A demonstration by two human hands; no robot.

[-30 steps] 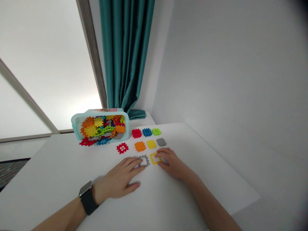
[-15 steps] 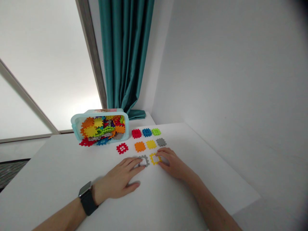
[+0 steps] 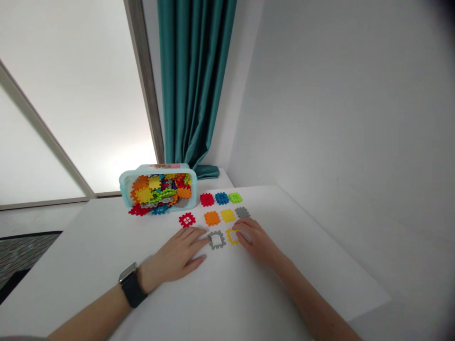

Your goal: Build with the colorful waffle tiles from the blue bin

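My left hand (image 3: 177,253) rests on the table with its fingers stretched out, fingertips just left of a grey toothed building tile (image 3: 216,240) with a pale window-like insert. My right hand (image 3: 258,240) has its thumb and fingers closed over the right side of a yellow toothed tile (image 3: 232,236) with a similar insert, partly hiding it. Behind these lie an orange tile (image 3: 212,218), a plain yellow tile (image 3: 228,215) and a plain grey tile (image 3: 242,212). A red window tile (image 3: 186,219) sits beyond my left fingertips.
Farther back lie a red tile (image 3: 206,200), a blue tile (image 3: 222,198) and a lime green tile (image 3: 235,198). A light blue tub (image 3: 194,189) on its side spills mixed tiles. The white table (image 3: 213,298) meets a wall (image 3: 337,142) on the right; a teal curtain (image 3: 195,85) hangs behind.
My left hand has drawn back a little to the left, off the grey window tile. My right hand stays at the yellow window tile. The whole view has shifted slightly.
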